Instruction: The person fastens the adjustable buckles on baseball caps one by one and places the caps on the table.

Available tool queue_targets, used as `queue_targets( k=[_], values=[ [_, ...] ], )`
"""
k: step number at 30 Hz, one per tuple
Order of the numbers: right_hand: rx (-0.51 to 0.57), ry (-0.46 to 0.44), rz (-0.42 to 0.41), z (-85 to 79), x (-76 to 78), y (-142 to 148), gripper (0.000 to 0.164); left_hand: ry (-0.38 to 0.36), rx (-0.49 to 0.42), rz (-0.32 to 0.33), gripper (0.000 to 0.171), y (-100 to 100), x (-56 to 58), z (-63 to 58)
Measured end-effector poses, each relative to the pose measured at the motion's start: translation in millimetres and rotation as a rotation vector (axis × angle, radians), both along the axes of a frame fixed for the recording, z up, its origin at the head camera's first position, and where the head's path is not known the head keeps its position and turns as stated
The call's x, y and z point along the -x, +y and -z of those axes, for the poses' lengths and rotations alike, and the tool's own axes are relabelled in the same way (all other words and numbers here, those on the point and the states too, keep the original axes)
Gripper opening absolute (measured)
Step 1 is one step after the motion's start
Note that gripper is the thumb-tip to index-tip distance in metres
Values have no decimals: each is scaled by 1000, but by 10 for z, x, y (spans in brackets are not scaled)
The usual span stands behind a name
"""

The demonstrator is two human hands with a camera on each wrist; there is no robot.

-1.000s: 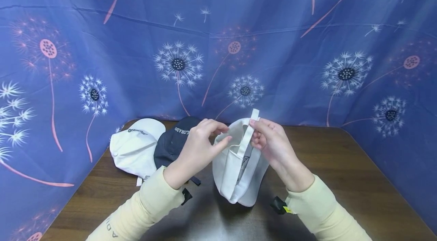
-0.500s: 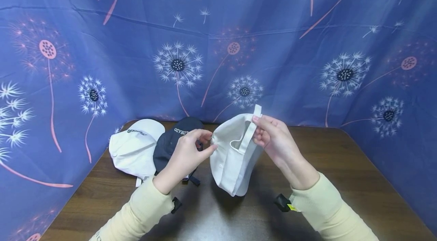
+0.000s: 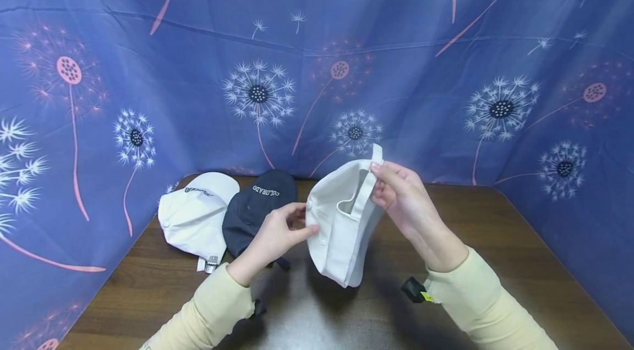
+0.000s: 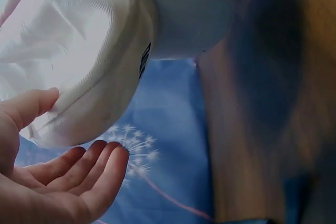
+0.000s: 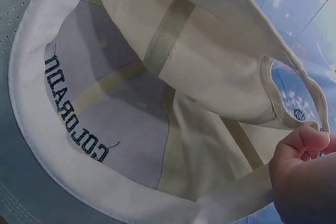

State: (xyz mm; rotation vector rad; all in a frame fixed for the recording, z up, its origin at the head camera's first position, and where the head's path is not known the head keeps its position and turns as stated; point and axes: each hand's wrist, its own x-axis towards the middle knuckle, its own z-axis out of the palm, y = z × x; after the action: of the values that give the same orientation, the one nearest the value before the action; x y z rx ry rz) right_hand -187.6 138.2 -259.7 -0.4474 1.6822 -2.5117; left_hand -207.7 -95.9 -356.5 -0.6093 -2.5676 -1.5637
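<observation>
A white baseball cap (image 3: 337, 240) is held up over the table, tilted, its back opening facing the right side. My right hand (image 3: 407, 208) pinches the strap (image 3: 365, 191) at the back of this cap; the strap's end sticks up above the fingers. At the crown, my left hand (image 3: 274, 233) touches the fabric with its thumb, while its other fingers extend loosely beside it. Dark "COLORADO" stitching (image 5: 73, 114) shows reversed inside the cap in the right wrist view. The cap's brim (image 4: 189, 14) points away from the left hand in the left wrist view.
On the left of the brown wooden table (image 3: 475, 229) lie another white cap (image 3: 195, 218) and a dark cap (image 3: 252, 207), side by side and touching. A blue curtain (image 3: 416, 91) with dandelion prints stands behind and at both sides.
The cap has turned so that more of its outer crown faces me. My left hand drew back left from near the strap and came to the crown. The right hand shifted slightly right.
</observation>
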Motion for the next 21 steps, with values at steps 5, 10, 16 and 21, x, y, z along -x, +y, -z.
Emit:
queue_targets(
  k=[5, 10, 16, 21],
  values=[
    [1, 15, -13, 11, 10, 31, 12, -252, -187, 136, 49, 10, 20, 106],
    [-15, 25, -17, 19, 10, 78, 12, -422, -319, 196, 49, 52, -8, 86],
    [-32, 29, -36, 31, 10, 155, 13, -461, -426, 140, 46, 86, 93, 194],
    [-25, 35, -60, 55, 16, 246, 15, -465, -490, 108, 41, 100, 117, 177]
  ],
)
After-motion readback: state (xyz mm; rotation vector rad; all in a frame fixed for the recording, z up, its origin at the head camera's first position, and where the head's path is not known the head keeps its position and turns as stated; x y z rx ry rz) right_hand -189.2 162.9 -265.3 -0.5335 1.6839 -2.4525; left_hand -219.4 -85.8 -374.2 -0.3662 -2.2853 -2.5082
